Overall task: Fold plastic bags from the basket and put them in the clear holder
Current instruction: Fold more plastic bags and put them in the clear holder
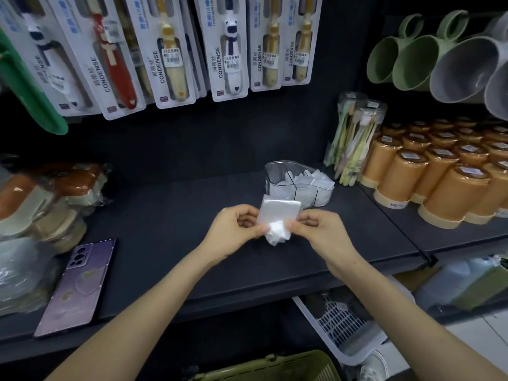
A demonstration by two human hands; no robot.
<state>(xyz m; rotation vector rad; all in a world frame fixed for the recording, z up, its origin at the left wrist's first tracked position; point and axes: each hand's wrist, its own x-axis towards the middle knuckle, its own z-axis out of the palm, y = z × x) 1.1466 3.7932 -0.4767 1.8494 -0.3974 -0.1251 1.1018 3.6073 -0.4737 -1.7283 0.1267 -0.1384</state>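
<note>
Above the dark shelf [165,215], the left hand [233,229] and right hand [319,232] pinch a plastic bag [277,215] between them: a flat, translucent white square with a crumpled tail at its lower edge. Just behind it, the clear holder [280,171] carries folded white bags. The green basket [275,365] is cut off below, contents unseen.

plastic bag [278,215]: translucent white, folded to a small square, lower end still crumpled, held upright just in front of clear holder [272,174]. Holder upright, packed with folded bags [322,182]. Olive basket [275,365] low, near frame edge.
</note>
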